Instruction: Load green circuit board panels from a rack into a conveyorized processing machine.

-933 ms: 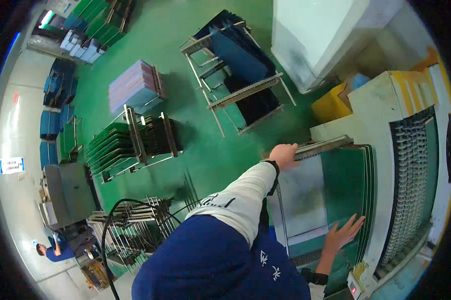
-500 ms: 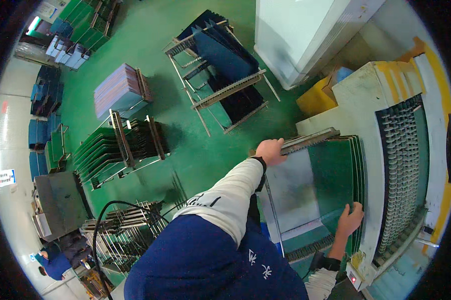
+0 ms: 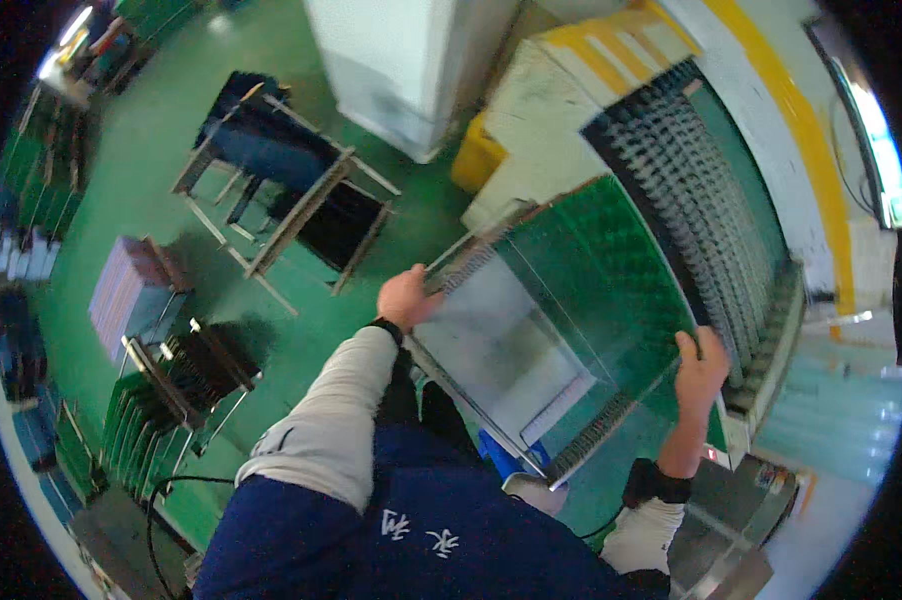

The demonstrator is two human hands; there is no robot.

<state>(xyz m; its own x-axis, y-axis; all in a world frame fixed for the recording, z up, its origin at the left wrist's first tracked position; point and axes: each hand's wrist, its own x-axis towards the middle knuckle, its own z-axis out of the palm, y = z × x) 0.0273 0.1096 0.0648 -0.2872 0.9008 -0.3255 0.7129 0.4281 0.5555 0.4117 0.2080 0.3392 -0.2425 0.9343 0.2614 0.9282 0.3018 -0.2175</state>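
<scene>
My left hand [image 3: 408, 298] is closed round the end of a toothed metal rail on a rack [image 3: 478, 400]. Beside the roller machine, a large dark green panel [image 3: 611, 270] stands in the far right part of this rack, its upper edge close to the rollers. My right hand [image 3: 703, 372] grips that panel's near right edge, with thumb and fingers bent at the border. A pale flat sheet or board [image 3: 506, 330] shows inside the rack, left of the panel. Motion blur softens the panel's edges.
The roller machine [image 3: 686, 190], with rows of pale rollers, stands at the right. Across the green floor are a rack of dark panels [image 3: 281, 180], a stack of pinkish boards [image 3: 141, 290] and a rack of green panels [image 3: 156, 420]. A white cabinet [image 3: 401, 70] stands at the back.
My view has turned right, so the floor racks sit farther left. The green panel now spreads more broadly towards the rollers, with my right hand at its edge. My left hand stays on the rack.
</scene>
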